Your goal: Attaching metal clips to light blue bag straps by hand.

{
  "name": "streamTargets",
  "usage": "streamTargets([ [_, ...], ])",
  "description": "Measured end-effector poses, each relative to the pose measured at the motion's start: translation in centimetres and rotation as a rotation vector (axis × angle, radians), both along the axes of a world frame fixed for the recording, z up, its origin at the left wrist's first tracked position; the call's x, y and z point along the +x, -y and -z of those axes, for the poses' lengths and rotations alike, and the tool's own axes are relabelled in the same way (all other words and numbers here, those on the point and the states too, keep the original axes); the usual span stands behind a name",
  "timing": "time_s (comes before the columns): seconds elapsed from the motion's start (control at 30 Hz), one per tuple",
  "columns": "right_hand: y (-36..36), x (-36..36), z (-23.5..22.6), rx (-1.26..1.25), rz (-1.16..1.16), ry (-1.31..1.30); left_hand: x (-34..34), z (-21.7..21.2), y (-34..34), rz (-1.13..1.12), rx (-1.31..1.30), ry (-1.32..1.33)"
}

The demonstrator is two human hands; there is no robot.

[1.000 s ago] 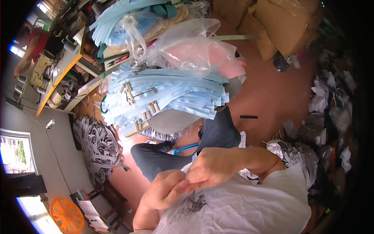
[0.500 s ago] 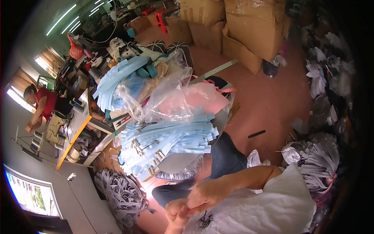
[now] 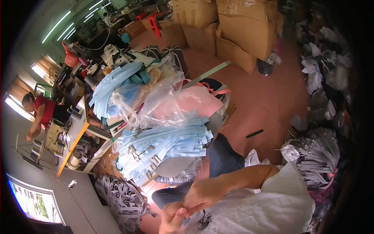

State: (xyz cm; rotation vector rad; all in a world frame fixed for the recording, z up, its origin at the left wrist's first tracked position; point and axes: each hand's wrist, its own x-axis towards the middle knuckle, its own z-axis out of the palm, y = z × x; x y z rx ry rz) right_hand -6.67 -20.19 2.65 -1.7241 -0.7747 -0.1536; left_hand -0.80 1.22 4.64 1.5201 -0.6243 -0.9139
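Over my lap, at the lower middle, my two hands meet with fingers curled together. My left hand (image 3: 171, 217) is closed, its thumb pointing up. Against it presses my right hand (image 3: 202, 197), also closed, its arm reaching in from the right. Anything pinched between them is hidden by the fingers. White cloth (image 3: 265, 204) covers my right side below the forearm. Beyond my dark trouser legs (image 3: 224, 158) lies a fanned pile of light blue strips (image 3: 175, 138), with small brownish metal-looking pieces (image 3: 154, 159) on it. Neither hand touches that pile.
Clear plastic bags (image 3: 165, 105) and pink sheet material (image 3: 200, 100) lie behind the blue strips. Grey strip bundles sit on the floor at left (image 3: 122, 201) and right (image 3: 319, 156). Cardboard boxes (image 3: 247, 35) stand at the back. A person in red (image 3: 44, 111) works at a table on the left.
The whole view has shifted slightly, with the surroundings moving a little left. My hands stay closed together, slightly further left in the picture.
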Motion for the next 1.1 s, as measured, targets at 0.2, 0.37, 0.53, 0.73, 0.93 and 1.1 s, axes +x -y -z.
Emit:
streamTargets([
  [0.2, -0.7, -0.2, 0.0, 0.095, -0.021, 0.135, -2.0, 0.3, 0.3, -0.208, -0.174, 0.066],
  [0.37, -0.3, 0.6, -2.5, 0.288, 0.053, 0.084, -1.5, 5.5, -0.3, -0.192, -0.245, 0.394],
  [0.53, 0.9, 1.3, -1.9, 0.215, 0.068, 0.010, 1.0, 1.4, 3.0, -0.253, -0.501, 0.109],
  [0.73, 1.1, 1.6, -0.9, 0.160, 0.097, -0.074, 0.4, 2.3, 3.0, -0.293, -0.498, 0.146],
  [0.93, 0.9, 1.8, -0.5, 0.092, 0.170, -0.048, 0.1, 1.3, 3.6, -0.462, -0.538, 0.063],
  [1.1, 1.0, 1.7, -0.1, 0.048, 0.204, -0.053, 0.5, 0.7, 2.8, -0.320, -0.307, 0.238],
])
